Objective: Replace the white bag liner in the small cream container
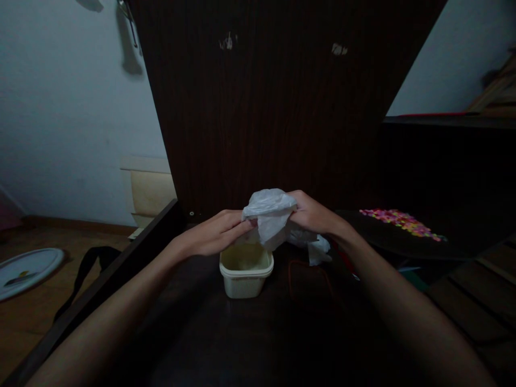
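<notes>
A crumpled, thin white plastic bag is stretched between my two hands, above the back of a small cream plastic tub. My left hand grips the bag's left side, its fingertips partly covered by the bag. On the other side, my right hand has its fingers closed on the bag's right edge. The tub stands upright on the dark tabletop, its ribbed front facing me. Its inside is dim, and I cannot make out any contents.
Another crumpled white piece lies behind a dark rectangular item with an orange-brown edge. A red object is partly behind my right forearm. Colourful small pieces lie at right. A dark wooden panel rises behind.
</notes>
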### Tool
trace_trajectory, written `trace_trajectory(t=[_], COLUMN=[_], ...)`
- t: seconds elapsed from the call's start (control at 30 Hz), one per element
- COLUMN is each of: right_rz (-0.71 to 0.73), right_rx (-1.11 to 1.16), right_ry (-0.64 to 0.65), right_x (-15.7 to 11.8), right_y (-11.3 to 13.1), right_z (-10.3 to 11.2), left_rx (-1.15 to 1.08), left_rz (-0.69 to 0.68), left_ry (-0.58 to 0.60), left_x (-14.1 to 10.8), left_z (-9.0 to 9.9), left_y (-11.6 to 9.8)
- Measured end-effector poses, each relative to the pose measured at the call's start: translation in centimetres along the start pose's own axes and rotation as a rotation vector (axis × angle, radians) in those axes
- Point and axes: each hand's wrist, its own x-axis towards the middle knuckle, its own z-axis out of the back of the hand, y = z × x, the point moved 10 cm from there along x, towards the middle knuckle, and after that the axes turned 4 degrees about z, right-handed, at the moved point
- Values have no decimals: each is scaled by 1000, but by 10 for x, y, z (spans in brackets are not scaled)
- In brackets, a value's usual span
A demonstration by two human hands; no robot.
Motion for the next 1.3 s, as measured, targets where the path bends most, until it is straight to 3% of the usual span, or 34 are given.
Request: trace_trajectory(t=[0.2, 0.27, 0.37, 0.47, 0.63, 0.9, 0.97, 1.03, 1.17, 1.23, 1.3], right_rz=[13, 7, -46, -34, -81, -240, -211, -137, -59, 6, 93], right_rx=[-375, -503, -532, -437, -420, -420, -410, -390, -331, -301, -306], right_ry=[431, 497, 462, 405, 160, 123, 139, 92, -189, -103, 114], right_x=[-15, -22, -33, -46, -65, -91, -90, -84, -62, -43, -23], right_y=[12, 12, 8, 7, -7, -64, -71, -65, -28, -4, 14], right_z=[-42, -47, -40, -37, -36, -80, -84, -75, -30, -37, -65], left_rx=[-168, -190, -116, 12, 101, -6, -32, -54, -165, -202, -218], left_rz=[-20, 34, 122, 95, 85, 322, 379, 405, 385, 359, 322], left_ry=[69, 8, -88, -130, -252, -309, -301, -310, -328, -329, -349], left_x=[-28, -41, -61, -76, -101, -128, -132, -134, -137, -135, -130], left_z=[21, 31, 35, 26, 4, -47, -58, -65, -64, -59, -50], left_y=[1, 10, 18, 9, 3, 53, 67, 75, 80, 78, 75])
